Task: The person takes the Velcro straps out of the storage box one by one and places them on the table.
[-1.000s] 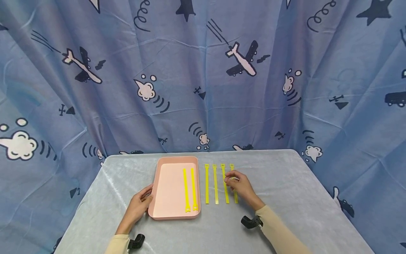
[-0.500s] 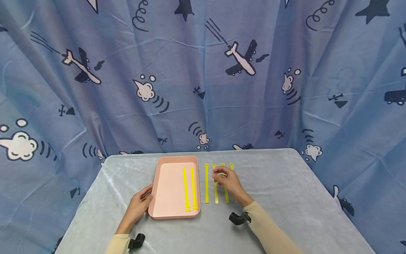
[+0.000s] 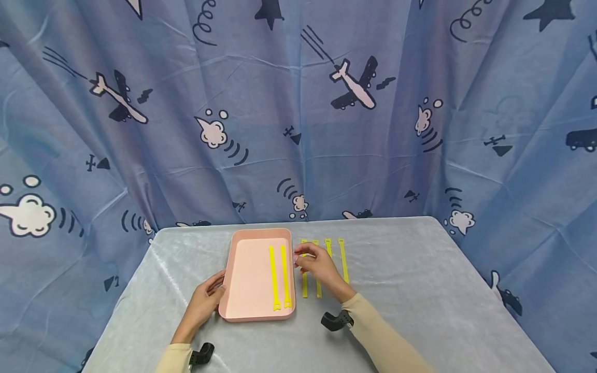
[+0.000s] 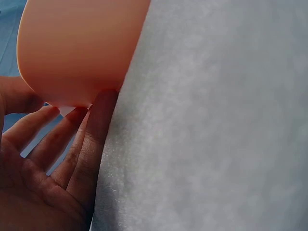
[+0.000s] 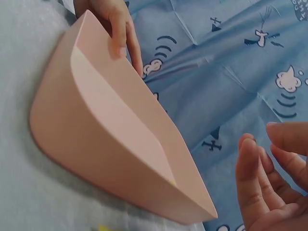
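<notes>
Left hand (image 3: 200,304): kinda wide, fingers against the pink tray (image 3: 247,269) at 9 o'clock
Right hand (image 3: 323,268): narrow gap at your fingertips, just off its 3 o'clock rim
Yellow cable ties (image 3: 273,277): two inside toward 3, four past that rim on the worktop (image 3: 401,274)

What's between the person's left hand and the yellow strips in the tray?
Only part of the pink tray: its left wall, then bare tray floor. The head view shows it.

Smooth, matt plastic's shown by the tray (image 3: 247,280), fuzzy nap by the tablecloth (image 3: 420,274); past its far edge, creased curtain fabric (image 3: 261,103).
</notes>
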